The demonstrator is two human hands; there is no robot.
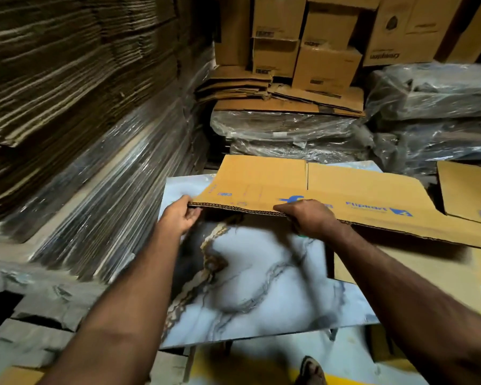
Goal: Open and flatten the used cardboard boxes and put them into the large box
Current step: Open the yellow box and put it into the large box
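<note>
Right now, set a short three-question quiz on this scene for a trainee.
1. True or false: both hands grip the near edge of the flattened Flipkart box.
2. What lies under that box? A) the marble-patterned board B) a metal tray C) a blue crate
3. Fill in: the left hand holds the box at its ____ corner.

Key: 1 true, since the right hand grips it too; 2 A; 3 left.

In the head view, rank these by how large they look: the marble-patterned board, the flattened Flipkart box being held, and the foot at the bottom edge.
1. marble-patterned board, though its far end is covered.
2. flattened Flipkart box, nearly as large; it lies farther away, so the true order is unsure.
3. foot, clearly smallest and partly cut off.
</note>
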